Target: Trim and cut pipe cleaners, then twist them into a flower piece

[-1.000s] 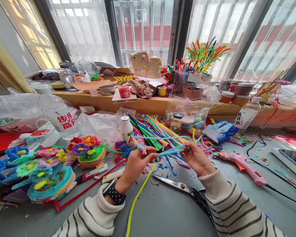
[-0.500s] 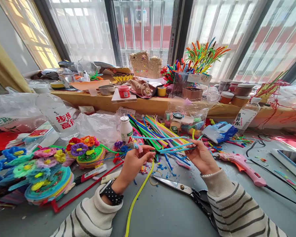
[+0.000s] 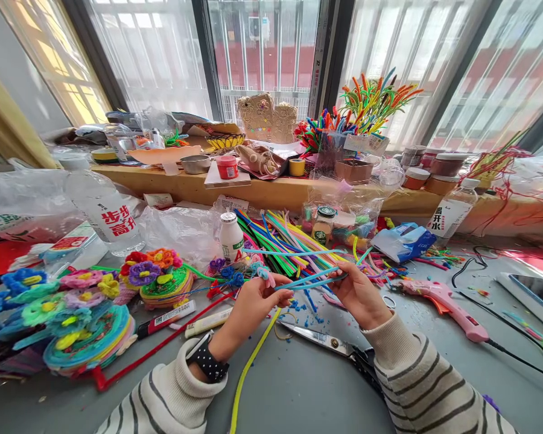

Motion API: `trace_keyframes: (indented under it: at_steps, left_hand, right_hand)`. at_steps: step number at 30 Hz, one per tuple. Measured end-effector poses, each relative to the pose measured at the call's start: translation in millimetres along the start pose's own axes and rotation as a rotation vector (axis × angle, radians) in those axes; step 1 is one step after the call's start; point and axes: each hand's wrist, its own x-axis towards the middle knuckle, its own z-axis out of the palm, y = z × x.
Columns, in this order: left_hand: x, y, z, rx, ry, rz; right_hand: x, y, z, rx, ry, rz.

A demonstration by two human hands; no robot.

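Note:
Light-blue pipe cleaners (image 3: 308,281) stretch between my two hands above the table. My left hand (image 3: 256,301) pinches their left ends between thumb and fingers; a small pink and blue fuzzy piece (image 3: 263,272) shows at its fingers. Farther right, my right hand (image 3: 359,295) has its fingers closed round the other ends. Behind the hands lies a heap of pipe cleaners (image 3: 271,238) in many colours. Below them rest large scissors (image 3: 319,337) with black handles and a long yellow pipe cleaner (image 3: 248,367).
Pipe-cleaner flowers (image 3: 79,301) crowd the left side, near a marker-like tube (image 3: 167,318). A white bottle (image 3: 230,238) stands behind my left hand. To the right lie a pink glue gun (image 3: 452,310) with its cord and a blue packet (image 3: 402,241). Water bottles (image 3: 111,208) stand near the sill.
My left hand has shifted slightly right and now pinches the light-blue pipe cleaners' left ends. My right hand has moved a little left and down, bringing the hands closer together.

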Motion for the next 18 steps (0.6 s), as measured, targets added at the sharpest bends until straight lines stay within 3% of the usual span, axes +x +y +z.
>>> trace_keyframes:
  at_steps: [11,18]
  left_hand:
    - [1.6,3.5,-3.6,-0.135,0.159,-0.026]
    - [1.8,3.6,-2.2,-0.182,0.194,0.010]
  right_hand:
    - [-2.9,-0.5,2.5,-0.067,-0.027,0.005]
    - [-3.5,-0.7,2.8,-0.066,0.002,0.000]
